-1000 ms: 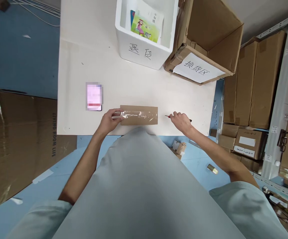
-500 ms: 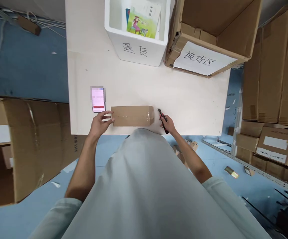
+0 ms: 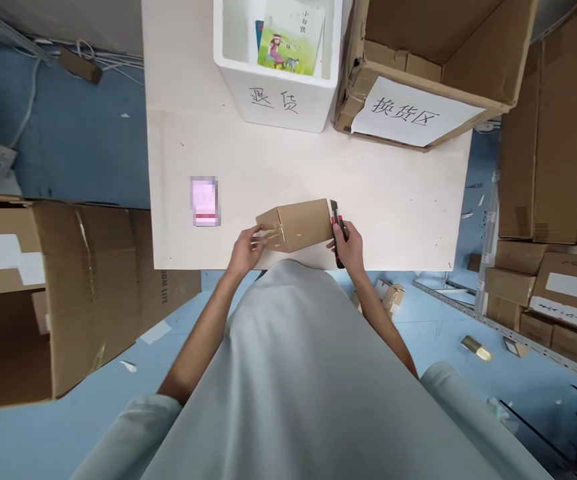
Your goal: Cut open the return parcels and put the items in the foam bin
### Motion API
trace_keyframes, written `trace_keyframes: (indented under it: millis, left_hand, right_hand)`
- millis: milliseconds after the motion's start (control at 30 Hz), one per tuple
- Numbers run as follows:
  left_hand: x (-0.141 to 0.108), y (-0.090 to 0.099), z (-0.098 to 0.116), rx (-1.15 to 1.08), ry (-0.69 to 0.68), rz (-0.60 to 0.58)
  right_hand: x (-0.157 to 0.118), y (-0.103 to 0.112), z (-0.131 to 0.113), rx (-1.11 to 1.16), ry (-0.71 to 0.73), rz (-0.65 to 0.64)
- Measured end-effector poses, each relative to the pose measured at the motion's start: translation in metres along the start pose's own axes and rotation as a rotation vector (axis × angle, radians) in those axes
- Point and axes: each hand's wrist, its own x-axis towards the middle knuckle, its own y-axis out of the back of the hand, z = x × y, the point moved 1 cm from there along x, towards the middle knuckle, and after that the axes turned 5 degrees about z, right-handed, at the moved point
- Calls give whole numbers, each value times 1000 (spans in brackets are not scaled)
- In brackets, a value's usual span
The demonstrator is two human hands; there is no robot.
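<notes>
Head view: the left hand (image 3: 246, 253) meets the taped end of a cardboard box (image 3: 306, 225); whether its fingers pinch cannot be told. The right hand (image 3: 350, 249), closed around a black-and-red cutter (image 3: 338, 248), is at the box's opposite end, the box lying between both hands.

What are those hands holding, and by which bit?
The right hand holds the slim black and red utility knife by its handle. The left hand touches the taped end of a brown oblong cardboard box; grip unclear.
</notes>
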Motion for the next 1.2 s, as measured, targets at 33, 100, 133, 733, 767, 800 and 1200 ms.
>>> trace_keyframes:
  millis: [33,100,133,733,767,800,1200]
  left_hand:
    - [1,-11,4,-9,-5,-41]
    - [2,-25,11,-6,-23,-113]
    - [2,-28,14,3,-31,-138]
    - [47,22,94,-101,-253,-219]
    - [48,22,93,-107,-255,-228]
    - [50,22,92,-110,-258,-234]
    - [54,24,91,-128,-297,-285]
  right_hand:
    - [-3,6,-7,-60,26,13]
    - [-9,12,-20,-187,72,15]
    - [-13,13,-26,-257,93,12]
    - [-85,-37,-81,-660,269,-215]
    - [-86,-42,-84,-682,262,-225]
    - [-86,-46,-86,-705,256,-228]
    - [-103,-73,-110,-988,157,-191]
